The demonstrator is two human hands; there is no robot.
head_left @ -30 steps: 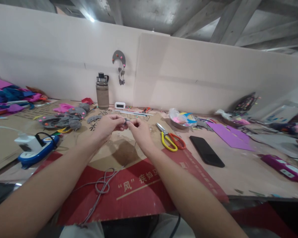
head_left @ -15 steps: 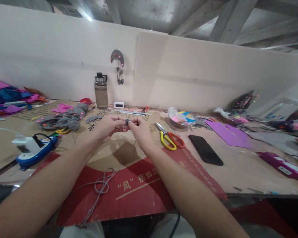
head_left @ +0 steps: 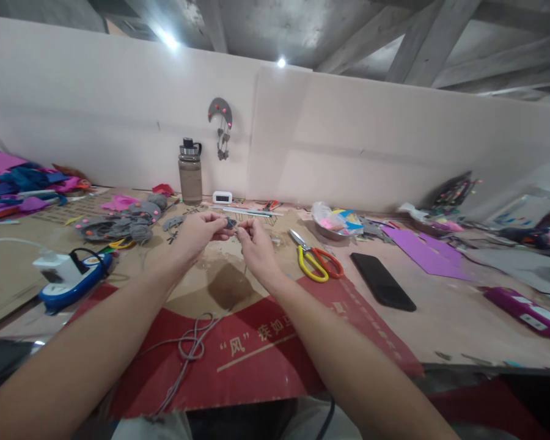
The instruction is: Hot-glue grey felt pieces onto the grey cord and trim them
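My left hand (head_left: 202, 233) pinches a small dark grey felt piece (head_left: 230, 223) between thumb and fingertips, above the cardboard. Close beside it, my right hand (head_left: 255, 242) has thumb and forefinger pressed together; what lies between them is too small to make out. A thin grey cord (head_left: 191, 347) lies looped on the red printed cardboard (head_left: 252, 373) below the hands. To the right of my right hand rest scissors (head_left: 312, 260) with one yellow and one red handle, blades apart.
A black phone (head_left: 382, 281) lies right of the scissors. Behind are a bowl (head_left: 332, 231) of scraps, a water bottle (head_left: 190, 174) and a small white clock (head_left: 222, 197). Grey felt pieces (head_left: 114, 226) and a blue power strip (head_left: 76, 284) are at left. A felt moon ornament (head_left: 220, 110) hangs on the wall.
My fingertips have drawn slightly apart. The grey felt piece now stays in my left fingers, while my right fingers have come off it and moved a little lower.
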